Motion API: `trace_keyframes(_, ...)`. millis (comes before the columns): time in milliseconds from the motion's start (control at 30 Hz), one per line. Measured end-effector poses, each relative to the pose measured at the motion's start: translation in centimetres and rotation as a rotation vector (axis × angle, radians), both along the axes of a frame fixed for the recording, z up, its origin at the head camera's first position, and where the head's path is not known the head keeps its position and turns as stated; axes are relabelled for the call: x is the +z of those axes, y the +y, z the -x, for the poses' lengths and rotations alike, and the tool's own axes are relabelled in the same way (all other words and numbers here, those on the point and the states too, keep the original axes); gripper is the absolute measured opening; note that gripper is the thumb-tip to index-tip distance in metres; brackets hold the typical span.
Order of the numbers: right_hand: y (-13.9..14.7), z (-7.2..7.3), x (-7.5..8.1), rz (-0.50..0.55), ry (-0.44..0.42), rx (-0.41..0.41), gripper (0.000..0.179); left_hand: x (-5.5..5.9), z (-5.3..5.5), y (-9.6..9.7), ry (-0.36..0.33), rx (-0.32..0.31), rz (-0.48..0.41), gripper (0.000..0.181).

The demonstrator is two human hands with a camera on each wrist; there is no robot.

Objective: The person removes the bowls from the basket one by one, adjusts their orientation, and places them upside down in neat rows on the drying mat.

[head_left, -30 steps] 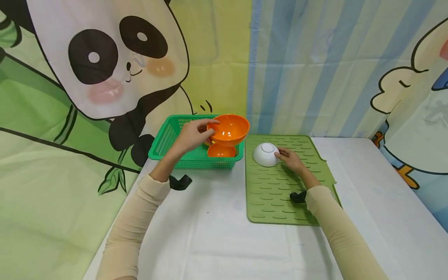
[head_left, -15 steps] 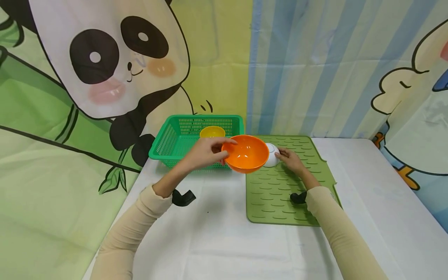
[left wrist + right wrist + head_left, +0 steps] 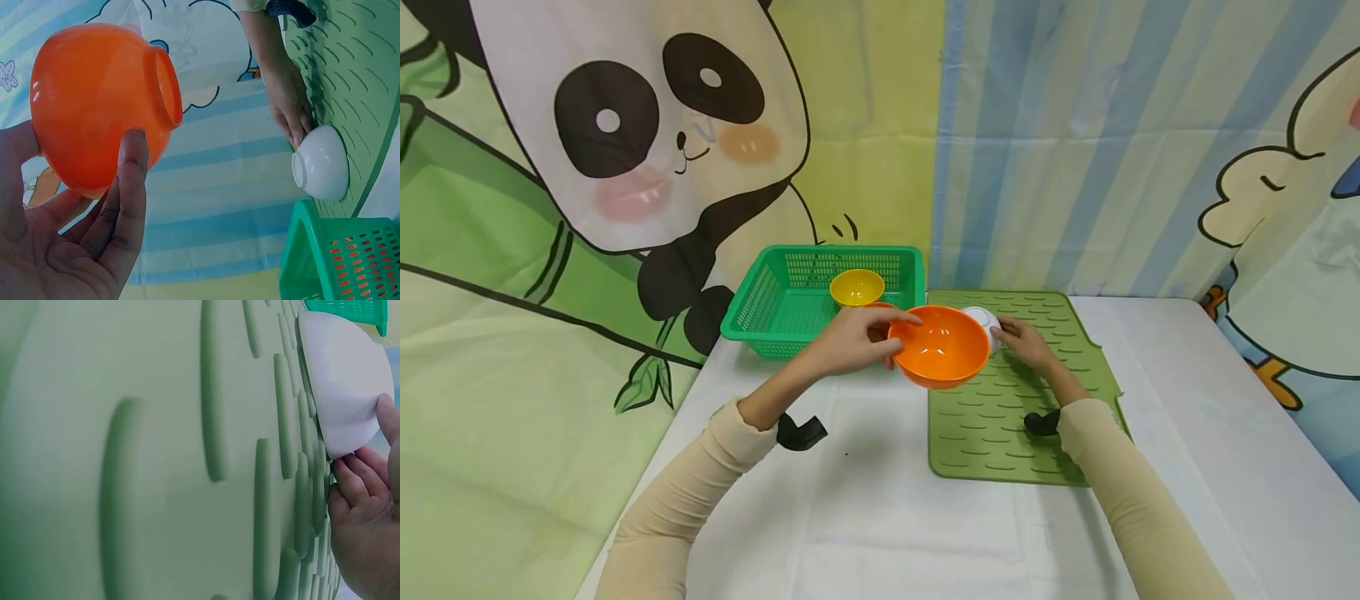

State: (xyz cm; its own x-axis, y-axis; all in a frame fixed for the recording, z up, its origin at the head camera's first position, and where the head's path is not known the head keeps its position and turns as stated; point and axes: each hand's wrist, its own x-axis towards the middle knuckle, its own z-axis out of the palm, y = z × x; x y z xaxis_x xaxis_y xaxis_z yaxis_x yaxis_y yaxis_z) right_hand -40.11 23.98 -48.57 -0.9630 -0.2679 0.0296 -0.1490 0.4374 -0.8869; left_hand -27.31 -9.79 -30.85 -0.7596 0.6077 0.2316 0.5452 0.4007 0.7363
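My left hand (image 3: 856, 340) pinches the left rim of a large orange bowl (image 3: 943, 354), thumb on one side and fingers on the other. The bowl is held in the air, its inside facing the head camera. In the left wrist view its rounded outside and foot ring show. A white bowl (image 3: 325, 164) lies upside down on the green ridged mat (image 3: 1000, 442). At its right side my right hand (image 3: 1028, 343) holds it by the edge, thumb (image 3: 389, 415) on its outer wall and fingertips low at the rim. From the head, the orange bowl hides part of it.
Left of the mat stands a green perforated basket (image 3: 767, 348). Inside are a yellow bowl (image 3: 857, 288) and another orange bowl (image 3: 880, 305), mostly hidden behind my left hand. A white cloth (image 3: 865, 517) covers the table, and a printed curtain (image 3: 880, 125) hangs behind it.
My left hand has carried the large orange bowl from above the basket toward me and right, in front of the white bowl. The right hand and white bowl have stayed in place.
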Motion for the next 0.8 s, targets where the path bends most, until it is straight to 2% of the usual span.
trace_keyframes(233, 0.3, -0.2, 0.6, -0.080, 0.050, -0.016, 0.066, -0.1, 0.2, 0.1, -0.031, -0.006, -0.025, 0.031)
trace_keyframes(367, 0.5, -1.1, 2.2, -0.059, 0.154, -0.086, 0.060, 0.1, 0.3, 0.1, -0.043, 0.008, -0.026, 0.032)
trace_keyframes(433, 0.5, -1.8, 3.4, -0.033, 0.304, -0.185, 0.052, 0.3, 0.3, 0.1, -0.043, 0.012, -0.020, 0.032)
trace_keyframes(533, 0.2, -2.9, 5.7, 0.004, 0.608, -0.361, 0.035, 0.4, 0.5, 0.0, -0.042, 0.013, -0.015, 0.032)
trace_keyframes(600, -0.1, -3.9, 7.4, 0.016, 0.811, -0.443, 0.026, 0.6, 0.5, 0.0, -0.041, 0.014, -0.010, 0.033)
trace_keyframes(667, -0.7, -5.1, 9.1, 0.052, 0.972, -0.452, 0.023, 0.8, 0.6, 0.1, -0.043, 0.017, -0.005, 0.033)
trace_keyframes(800, -3.0, -8.6, 12.4, 0.150, 1.265, -0.395, 0.032, 1.3, 0.5, 0.2, -0.060, 0.019, -0.011, 0.034)
